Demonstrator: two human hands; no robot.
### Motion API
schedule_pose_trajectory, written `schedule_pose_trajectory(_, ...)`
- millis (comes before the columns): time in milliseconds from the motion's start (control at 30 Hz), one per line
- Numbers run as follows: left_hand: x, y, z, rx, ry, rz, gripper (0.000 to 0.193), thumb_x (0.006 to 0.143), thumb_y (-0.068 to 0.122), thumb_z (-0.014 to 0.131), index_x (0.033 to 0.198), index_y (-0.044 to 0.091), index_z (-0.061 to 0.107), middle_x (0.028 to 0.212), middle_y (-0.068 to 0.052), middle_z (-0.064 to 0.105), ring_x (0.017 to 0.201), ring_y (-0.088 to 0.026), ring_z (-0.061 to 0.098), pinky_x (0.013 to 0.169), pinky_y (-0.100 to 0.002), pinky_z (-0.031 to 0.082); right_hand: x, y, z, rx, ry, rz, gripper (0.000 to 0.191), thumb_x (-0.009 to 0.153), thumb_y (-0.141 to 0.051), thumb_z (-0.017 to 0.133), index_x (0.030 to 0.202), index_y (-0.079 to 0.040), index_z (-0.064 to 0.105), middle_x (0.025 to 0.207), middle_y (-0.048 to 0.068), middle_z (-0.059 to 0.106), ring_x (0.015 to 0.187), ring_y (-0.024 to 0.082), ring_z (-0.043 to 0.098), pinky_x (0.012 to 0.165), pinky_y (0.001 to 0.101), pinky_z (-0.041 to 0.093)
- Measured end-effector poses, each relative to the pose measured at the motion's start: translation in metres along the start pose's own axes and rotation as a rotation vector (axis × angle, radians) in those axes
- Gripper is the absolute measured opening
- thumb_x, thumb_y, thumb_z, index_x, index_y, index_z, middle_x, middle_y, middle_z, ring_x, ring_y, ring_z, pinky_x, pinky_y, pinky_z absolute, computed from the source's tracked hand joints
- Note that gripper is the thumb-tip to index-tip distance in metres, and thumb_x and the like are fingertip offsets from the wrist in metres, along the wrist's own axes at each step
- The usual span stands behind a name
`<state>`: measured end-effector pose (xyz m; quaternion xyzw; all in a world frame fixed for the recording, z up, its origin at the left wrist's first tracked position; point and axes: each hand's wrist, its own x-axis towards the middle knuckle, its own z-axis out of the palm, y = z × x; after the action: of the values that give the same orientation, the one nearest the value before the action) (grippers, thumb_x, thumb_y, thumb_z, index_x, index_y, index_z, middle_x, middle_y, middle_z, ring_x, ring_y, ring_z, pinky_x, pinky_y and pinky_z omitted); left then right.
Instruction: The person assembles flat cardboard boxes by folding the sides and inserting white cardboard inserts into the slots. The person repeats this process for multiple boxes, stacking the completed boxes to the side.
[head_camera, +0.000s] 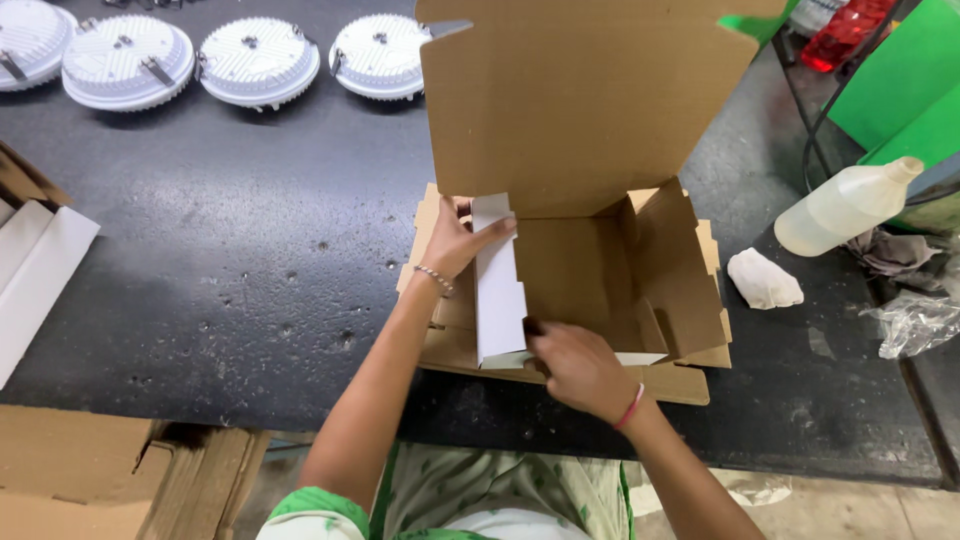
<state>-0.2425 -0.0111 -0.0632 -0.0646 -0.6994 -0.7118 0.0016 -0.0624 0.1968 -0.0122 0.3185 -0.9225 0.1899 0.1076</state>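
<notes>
Lighting: even, soft daylight-like illumination, moderately bright, falling from above and from the far side. Shadows: faint and diffuse; a soft shadow inside the cardboard box (590, 270) under its raised lid, and a dark band below the near edge of the surface (250, 260). Glare: mild sheen across the dark surface near its far edge; the white round lamp housings (258, 62) are nearly blown out, ribs faintly legible. Focus: sharp at centre; slight motion blur on the right hand (580, 368). Distortion: wide-angle stretching toward the corners.
</notes>
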Motion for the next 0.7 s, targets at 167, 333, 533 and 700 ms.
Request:
schedule_pose_trajectory(167,0.002,-0.007,0.018,-0.004,0.092,-0.031,0.089,0.069,0.011,0.088,0.136,-0.011,0.033,0.119,-0.024,0.06,0.103,-0.026,0.069,0.086,-0.038,0.062,-0.014,-0.011,-0.01,-0.027,-0.075,0.335,0.03,0.075,-0.019,0.069,0.102,-0.006,0.07,0.106,0.012,0.068,0.104,0.033,0.063,0.089,0.0445,0.05)
schedule_pose_trajectory(333,0.003,-0.01,0.026,0.425,0.302,0.149,0.072,0.07,-0.006,0.068,0.139,-0.008,0.045,0.123,-0.027,0.064,0.116,-0.042,0.062,0.098,-0.043,0.052,-0.008,-0.026,-0.025,-0.034,-0.146,0.38,0.035,0.081,-0.033,0.071,0.107,-0.009,0.069,0.108,0.01,0.068,0.106,0.031,0.063,0.093,0.0438,0.048)
schedule_pose_trajectory(533,0.01,-0.013,0.043,0.544,0.443,0.107,0.075,0.072,-0.008,0.06,0.144,-0.012,0.039,0.128,-0.034,0.059,0.119,-0.05,0.057,0.103,-0.048,0.047,0.025,-0.061,0.017,-0.026,0.252,0.219,0.062,0.081,-0.033,0.073,0.125,0.009,0.059,0.121,0.025,0.059,0.102,0.042,0.058,0.089,0.0507,0.049)
schedule_pose_trajectory(700,-0.032,0.003,0.032,0.594,0.382,0.286,0.077,0.085,0.012,0.079,0.139,-0.021,0.035,0.129,-0.042,0.051,0.121,-0.052,0.053,0.105,-0.052,0.045,0.023,-0.034,0.022,-0.2,0.106,0.332,0.038,0.082,-0.01,0.059,0.118,0.0,0.063,0.104,0.018,0.064,0.092,0.038,0.063,0.077,0.0484,0.054)
